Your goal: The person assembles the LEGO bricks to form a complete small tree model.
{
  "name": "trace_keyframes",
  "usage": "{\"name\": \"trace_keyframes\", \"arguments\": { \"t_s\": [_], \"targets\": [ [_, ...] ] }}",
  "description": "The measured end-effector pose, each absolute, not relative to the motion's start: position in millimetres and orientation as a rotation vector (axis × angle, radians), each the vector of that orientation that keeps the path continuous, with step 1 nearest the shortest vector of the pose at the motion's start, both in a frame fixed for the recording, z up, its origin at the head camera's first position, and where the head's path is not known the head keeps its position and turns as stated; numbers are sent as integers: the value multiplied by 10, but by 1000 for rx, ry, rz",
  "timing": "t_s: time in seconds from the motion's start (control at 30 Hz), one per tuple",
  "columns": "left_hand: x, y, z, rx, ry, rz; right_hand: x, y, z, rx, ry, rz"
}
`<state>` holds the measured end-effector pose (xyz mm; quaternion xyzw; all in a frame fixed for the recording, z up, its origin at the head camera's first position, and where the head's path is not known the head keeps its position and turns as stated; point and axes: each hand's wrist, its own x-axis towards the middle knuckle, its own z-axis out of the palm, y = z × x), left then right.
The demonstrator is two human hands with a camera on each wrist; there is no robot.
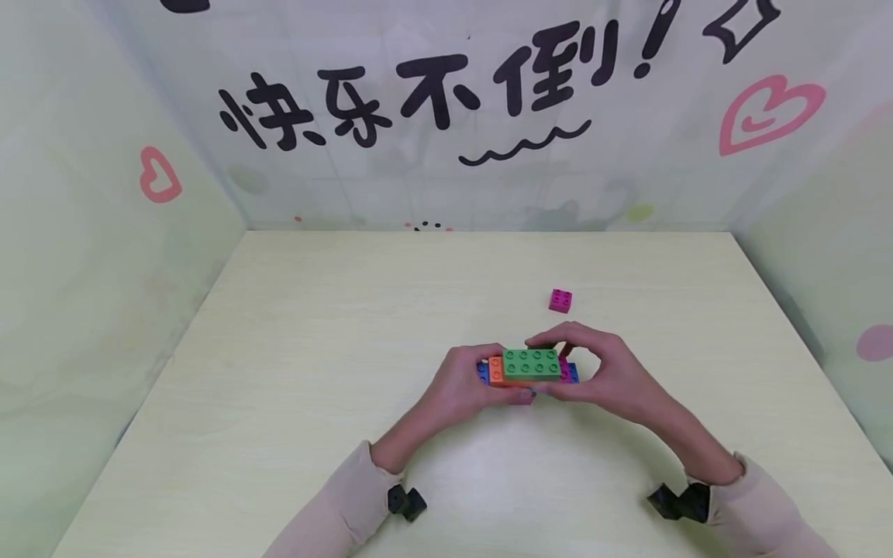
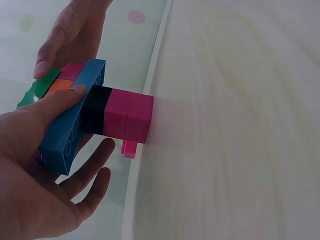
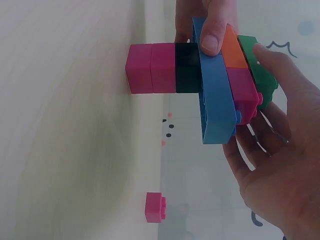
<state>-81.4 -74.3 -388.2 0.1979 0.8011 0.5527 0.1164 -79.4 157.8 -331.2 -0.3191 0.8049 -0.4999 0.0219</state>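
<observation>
A stack of toy building bricks stands between both hands. At its foot are two magenta bricks (image 3: pixel 151 69), then a dark brick (image 3: pixel 188 67). A long blue brick (image 3: pixel 218 102) lies crosswise above, carrying an orange brick (image 3: pixel 233 46) beside a magenta one (image 3: pixel 243 87). Topmost is a long green brick (image 1: pixel 532 363), studs up. My left hand (image 1: pixel 463 380) grips the stack's left end, its thumb pressed on the blue brick's side. From the right, my right hand (image 1: pixel 607 372) pinches the green brick, thumb on the near side and fingers on the far side.
One loose magenta brick (image 1: pixel 560 301) sits on the pale wooden table (image 1: pixel 314 325), beyond the right hand. Printed cloth walls (image 1: pixel 418 186) border the table at the back, left and right. Small black devices (image 1: pixel 407 502) are strapped at both sleeve cuffs.
</observation>
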Motion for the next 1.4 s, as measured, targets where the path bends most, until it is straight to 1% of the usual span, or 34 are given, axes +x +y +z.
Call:
{"name": "trace_keyframes", "arguments": {
  "t_s": [0.2, 0.43, 0.77, 1.13, 1.4],
  "targets": [
    [-812, -732, -3885, 576, 2345, 1622, -882, 1595, -3530, -1076, 2477, -1642],
    [-819, -715, -3883, 600, 2343, 1634, -813, 1537, -3393, -1044, 2483, -1676],
    [-828, -728, -3900, 604, 2361, 1628, -800, 1493, -3287, -1047, 2465, -1670],
    [-833, -741, -3912, 605, 2376, 1606, -931, 1595, -3537, -1031, 2453, -1631],
    [-837, -737, -3920, 604, 2377, 1609, -915, 1611, -3588, -973, 2448, -1644]
  ]
}}
